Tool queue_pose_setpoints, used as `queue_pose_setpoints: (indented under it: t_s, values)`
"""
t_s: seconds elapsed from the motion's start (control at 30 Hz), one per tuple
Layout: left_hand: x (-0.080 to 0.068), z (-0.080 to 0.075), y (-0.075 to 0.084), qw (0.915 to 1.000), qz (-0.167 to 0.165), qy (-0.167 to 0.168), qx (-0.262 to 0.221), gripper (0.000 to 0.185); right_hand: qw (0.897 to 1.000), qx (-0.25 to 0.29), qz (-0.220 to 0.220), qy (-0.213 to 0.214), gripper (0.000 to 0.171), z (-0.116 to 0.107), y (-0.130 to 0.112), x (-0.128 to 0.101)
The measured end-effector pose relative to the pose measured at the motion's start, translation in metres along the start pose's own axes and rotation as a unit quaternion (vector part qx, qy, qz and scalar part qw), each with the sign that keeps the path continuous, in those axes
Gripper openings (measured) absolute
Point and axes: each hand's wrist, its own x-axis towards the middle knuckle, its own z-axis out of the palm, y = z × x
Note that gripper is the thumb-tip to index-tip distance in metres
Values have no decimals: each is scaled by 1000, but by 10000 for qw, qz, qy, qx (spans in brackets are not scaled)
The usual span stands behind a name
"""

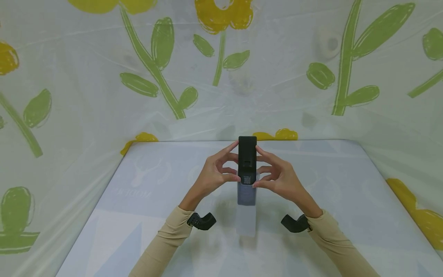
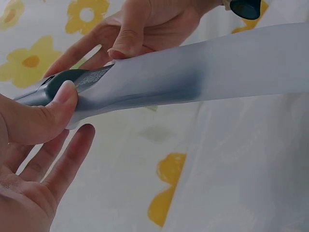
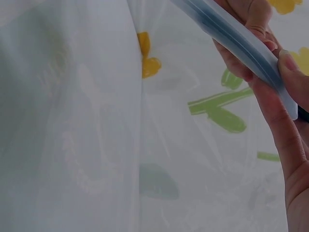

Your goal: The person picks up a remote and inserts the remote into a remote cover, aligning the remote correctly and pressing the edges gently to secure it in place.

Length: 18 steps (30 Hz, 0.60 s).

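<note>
A slim black device [image 1: 247, 154] with a small printed code label near one end stands upright in the head view. Its lower part sits inside a long translucent plastic sleeve [image 1: 246, 221], whose unfilled end hangs below. My left hand [image 1: 219, 167] pinches the left edge, with its thumb at the sleeve's mouth and its index finger high on the device. On the opposite edge my right hand [image 1: 278, 173] grips in the same way. In the left wrist view the right thumb [image 2: 129, 41] lies on the sleeve's rim, and the dark device shows through the frosted plastic.
Below the hands lies a pale table [image 1: 166, 227] with faint printed patterns. A white curtain [image 1: 270, 77] with yellow flowers and green leaves hangs behind it and at both sides. Each wrist carries a black camera mount [image 1: 204, 222].
</note>
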Motion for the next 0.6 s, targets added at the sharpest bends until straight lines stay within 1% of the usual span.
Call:
queue_pose_setpoints:
  t_s: [0.07,0.3,0.6]
  values:
    - [0,0,-1,10000,24,-3,-28,90,10000,-1,6,4,95,0,0,0]
    - [-1,1,-2,9999,-53,10,-86,90,10000,59,28,65,93,0,1,-1]
    - [-1,1,-2,9999,17,28,-132,88,9999,14,-16,131,90,0,2,-1]
